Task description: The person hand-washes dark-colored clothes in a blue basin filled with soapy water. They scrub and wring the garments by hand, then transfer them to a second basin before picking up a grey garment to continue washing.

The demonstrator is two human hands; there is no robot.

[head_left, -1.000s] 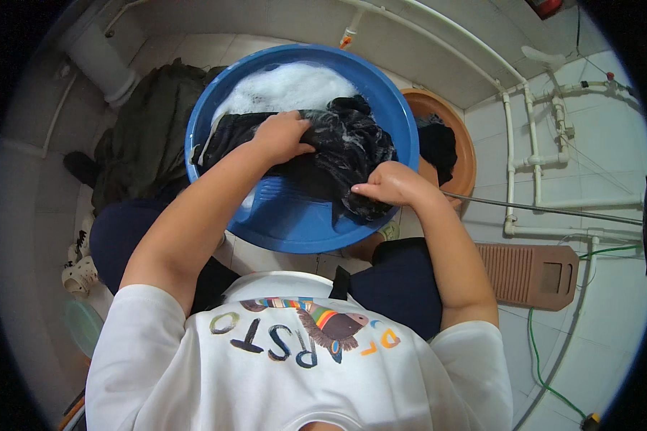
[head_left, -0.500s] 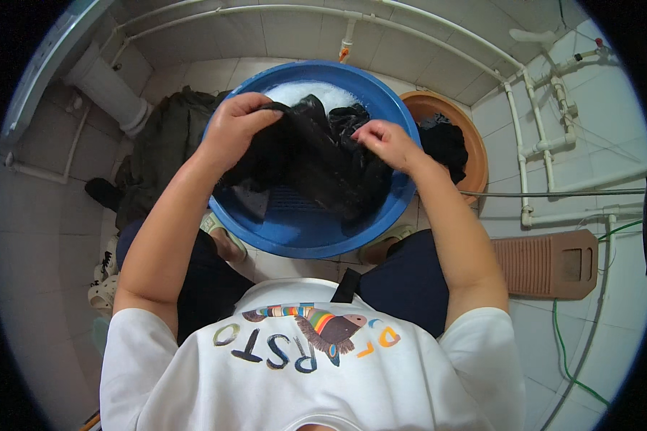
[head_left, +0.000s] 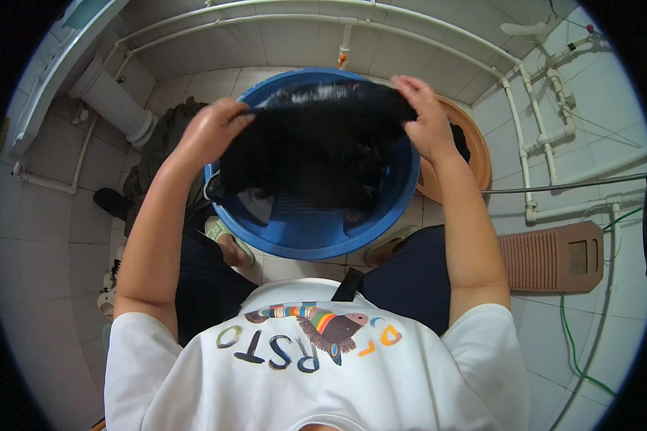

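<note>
- Because the blue tub [head_left: 303, 244] stands on a tiled floor [head_left: 280, 269] just ahead of the feet [head_left: 228, 244], a hard push on its rim could make it slide and slop out its contents (the cloth hides much of the inside).
- The black cloth [head_left: 316, 151] hangs spread between both hands, over and partly within the tub; swung too wide, it might drape past the rim and drip on the tiles.
- The orange basin [head_left: 476, 154] stands just beside the tub on the right; an overlong sideways pull could drop the cloth's right end there.
- The left hand [head_left: 212, 129] pinches one upper corner between thumb and curled fingers; if the fabric is slick, that small hold could slip.
- The right hand [head_left: 428, 118] grips the other end between thumb and fingers, though blur hides how firmly; a weak hold could let the cloth fall lopsidedly and splash.
- A pale patch [head_left: 323, 92], perhaps suds, shows by the upper edge; soapiness there would worsen slipping.
</note>
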